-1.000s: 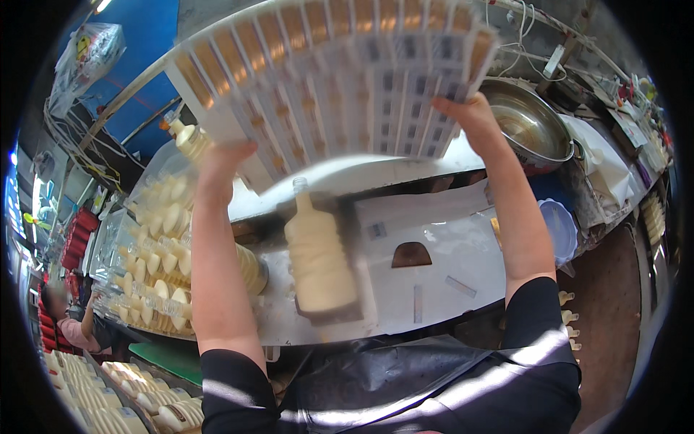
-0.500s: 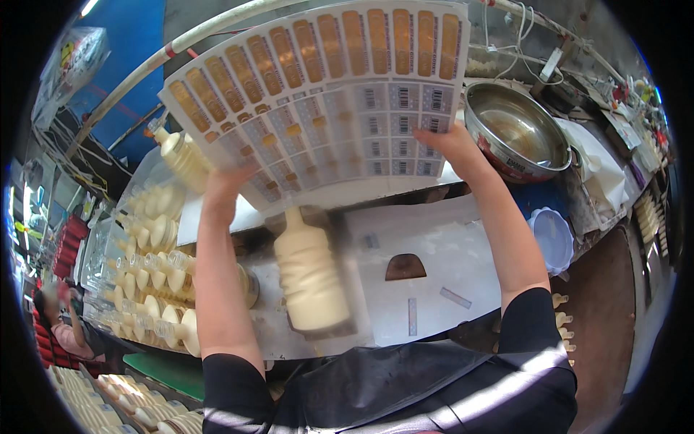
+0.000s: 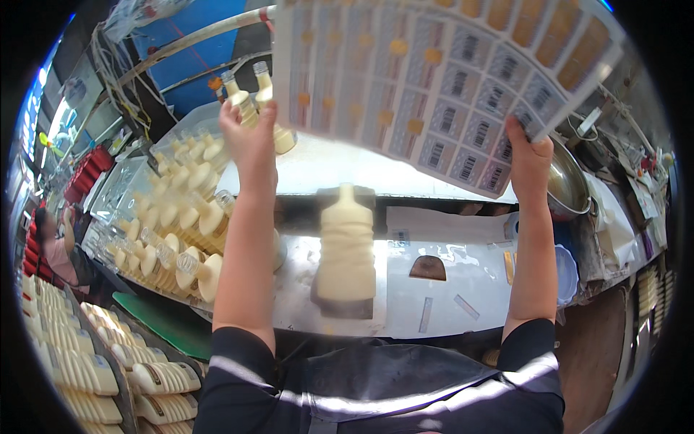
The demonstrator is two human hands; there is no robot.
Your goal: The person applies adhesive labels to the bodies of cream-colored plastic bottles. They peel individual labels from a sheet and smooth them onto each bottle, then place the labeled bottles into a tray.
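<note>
A large sheet of labels (image 3: pixel 448 108), with gold strips and small barcode panels, hangs tilted above the bench. My right hand (image 3: pixel 531 155) is closed on its lower right edge, thumb on the printed face. My left hand (image 3: pixel 249 141) is raised just off the sheet's left edge, fingers apart with nothing in them. Beyond it stand cream bottles (image 3: pixel 246 105) with clear necks. Below the sheet, a cream ribbed bottle (image 3: pixel 347 249) lies on a dark support, neck pointing away from me. To its right are a brown half-round scraper (image 3: pixel 428 268) and two label strips (image 3: pixel 426 315).
Many cream bottles (image 3: pixel 188 213) fill a clear bin on the left, with more in racks (image 3: pixel 72 362) at lower left. A metal pan (image 3: pixel 567 181) and pale blue bowl (image 3: pixel 566 275) are at right. A person (image 3: pixel 58 249) sits far left.
The label sheet has swung right and tilted, its right side lower. My left hand has come off it and opened, while my right hand keeps its hold. The whole view has shifted.
</note>
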